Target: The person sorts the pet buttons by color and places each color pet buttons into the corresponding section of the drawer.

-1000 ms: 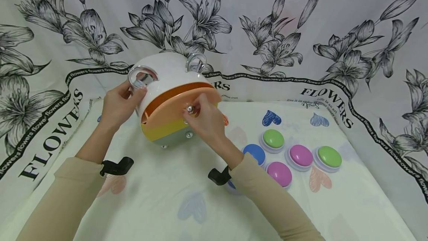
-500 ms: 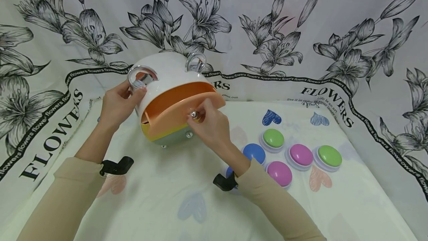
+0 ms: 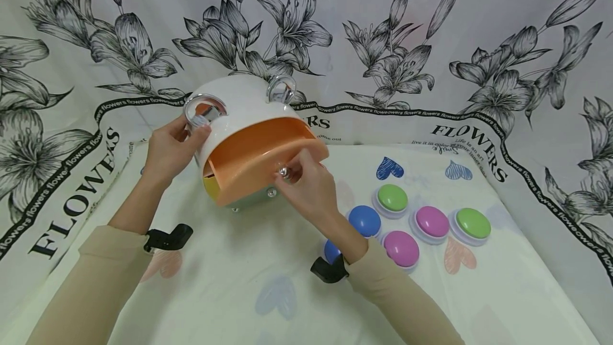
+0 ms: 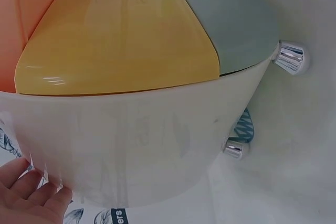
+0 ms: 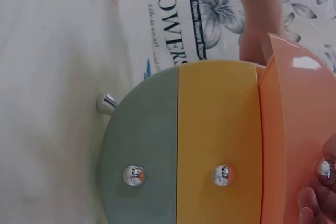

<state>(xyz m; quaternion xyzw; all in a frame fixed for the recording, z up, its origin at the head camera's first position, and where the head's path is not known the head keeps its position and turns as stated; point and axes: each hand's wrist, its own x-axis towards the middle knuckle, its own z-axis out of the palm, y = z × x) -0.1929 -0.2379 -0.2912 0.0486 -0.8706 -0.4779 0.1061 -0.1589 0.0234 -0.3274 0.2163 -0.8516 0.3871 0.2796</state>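
A rounded white drawer box (image 3: 239,95) with silver rings on top stands in the middle left of the head view. My left hand (image 3: 170,150) grips its left side just below the left ring (image 3: 208,100), thumb in front. The right hand (image 3: 313,190) pinches the silver knob (image 3: 284,172) of the orange drawer (image 3: 254,172), which is pulled well out and tips down at the front. Inside, the part of that drawer in view looks bare. Under it, the yellow drawer (image 5: 220,119) and the grey-green drawer (image 5: 142,145) are closed in the right wrist view.
To the right lie several domed discs in clear round cases: green ones (image 3: 392,197), pink ones (image 3: 432,221) and blue ones (image 3: 365,221). My right wrist partly covers one blue disc. A flower-print cloth (image 3: 383,126) rises behind the heart-patterned tablecloth (image 3: 225,276).
The right hand has drawn the orange drawer outward, toward me and slightly right, widening its opening and covering more of the yellow drawer. My left hand and the box have stayed in place.
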